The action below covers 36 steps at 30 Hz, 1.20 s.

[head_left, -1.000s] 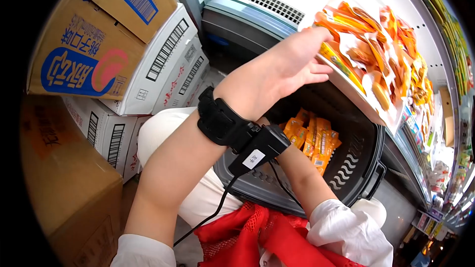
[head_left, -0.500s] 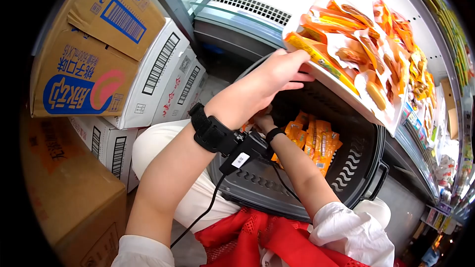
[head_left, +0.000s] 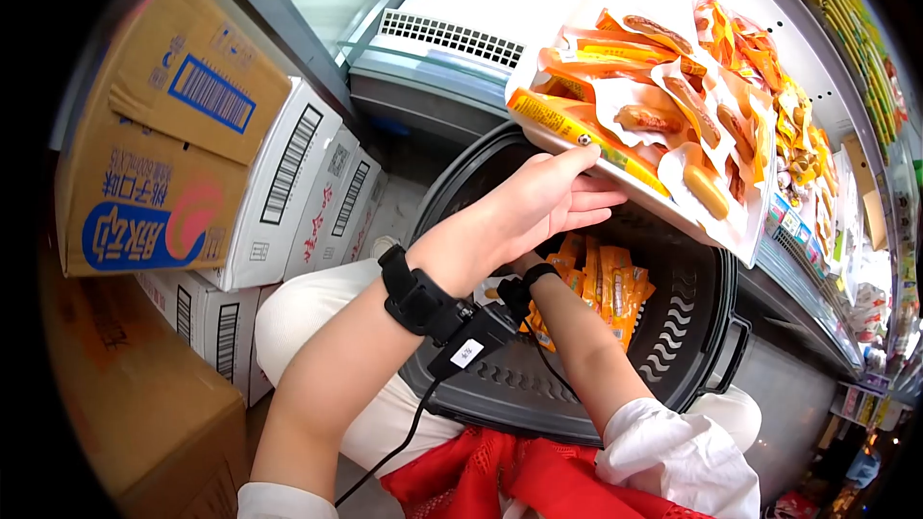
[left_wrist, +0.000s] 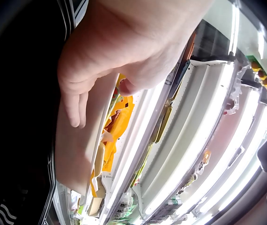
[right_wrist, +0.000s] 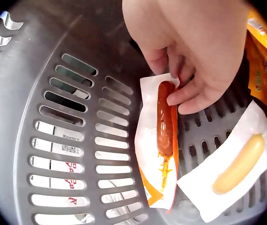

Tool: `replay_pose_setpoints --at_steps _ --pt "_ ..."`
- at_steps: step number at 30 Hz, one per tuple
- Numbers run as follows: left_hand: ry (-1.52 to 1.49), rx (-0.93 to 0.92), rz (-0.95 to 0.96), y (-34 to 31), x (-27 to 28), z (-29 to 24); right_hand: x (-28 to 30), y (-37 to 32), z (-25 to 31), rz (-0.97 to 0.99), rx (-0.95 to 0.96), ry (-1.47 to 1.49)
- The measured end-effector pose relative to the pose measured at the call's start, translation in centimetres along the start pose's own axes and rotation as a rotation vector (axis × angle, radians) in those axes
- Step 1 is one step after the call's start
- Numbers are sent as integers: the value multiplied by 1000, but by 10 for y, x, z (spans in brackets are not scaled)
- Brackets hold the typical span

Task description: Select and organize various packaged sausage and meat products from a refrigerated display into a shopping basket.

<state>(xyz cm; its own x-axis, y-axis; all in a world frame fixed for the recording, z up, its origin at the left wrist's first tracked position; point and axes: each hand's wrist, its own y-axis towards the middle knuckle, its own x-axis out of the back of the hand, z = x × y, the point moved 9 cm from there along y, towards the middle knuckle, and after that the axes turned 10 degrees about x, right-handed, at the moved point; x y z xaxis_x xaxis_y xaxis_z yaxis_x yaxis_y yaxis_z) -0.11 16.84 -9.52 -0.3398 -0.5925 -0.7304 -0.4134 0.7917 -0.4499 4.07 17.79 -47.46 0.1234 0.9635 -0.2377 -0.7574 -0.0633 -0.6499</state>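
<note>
A white tray (head_left: pixel 663 200) piled with packaged sausages (head_left: pixel 663 115) slants over the rim of a dark grey basket (head_left: pixel 567 399). At its near edge my left hand (head_left: pixel 538 200) grips it, thumb on the upper side and fingers spread beneath; the left wrist view shows the hand (left_wrist: pixel 119 51) straddling the tray wall (left_wrist: pixel 79 154). Inside the basket, my right hand (right_wrist: pixel 194 56) pinches the upper end of a packaged reddish sausage (right_wrist: pixel 165 126). A pale sausage in a white pack (right_wrist: pixel 239 164) lies beside it. In the head view my left forearm partly hides the right hand.
Orange packets (head_left: pixel 611 288) lie in the basket's far part. Cardboard cartons (head_left: pixel 173 135) and white boxes (head_left: pixel 288 183) are stacked on the left. A lit refrigerated shelf (head_left: pixel 577 0) rises ahead, with more snack packs (head_left: pixel 803 144) to the right.
The tray has shifted left and nearer in the head view, its near edge now further over the basket. My left hand has come down with its edge. The right hand stays low in the basket.
</note>
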Motion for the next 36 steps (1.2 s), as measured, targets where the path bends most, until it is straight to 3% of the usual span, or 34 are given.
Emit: replay_pose_setpoints --at_steps 6,8,16,18,19,21,26,28,29,32,33,36 --pt "10 -3 -2 2 0 -2 -15 -11 36 57 135 -142" --pt "144 39 -29 2 3 3 -17 -25 55 84 191 -189" --pt "329 177 5 8 -3 39 -16 -149 164 135 412 -318" --pt "318 94 -68 8 4 35 0 -151 156 240 463 -373" --pt "327 35 -106 8 8 33 5 -176 171 163 454 -375" --pt "374 -49 -161 5 14 31 12 -211 191 231 562 -379" --pt "459 70 -240 8 41 68 26 -314 228 246 609 -342" --pt "387 253 -306 7 56 104 28 -353 241 275 719 -233" --pt "318 383 -294 4 55 125 31 -368 245 254 766 -182" --pt "168 645 82 -13 7 168 26 -395 250 303 885 -162" --pt "118 631 205 -18 -12 169 23 -401 253 293 935 -167" --pt "44 544 182 -18 -32 165 1 -420 265 402 1052 -330"
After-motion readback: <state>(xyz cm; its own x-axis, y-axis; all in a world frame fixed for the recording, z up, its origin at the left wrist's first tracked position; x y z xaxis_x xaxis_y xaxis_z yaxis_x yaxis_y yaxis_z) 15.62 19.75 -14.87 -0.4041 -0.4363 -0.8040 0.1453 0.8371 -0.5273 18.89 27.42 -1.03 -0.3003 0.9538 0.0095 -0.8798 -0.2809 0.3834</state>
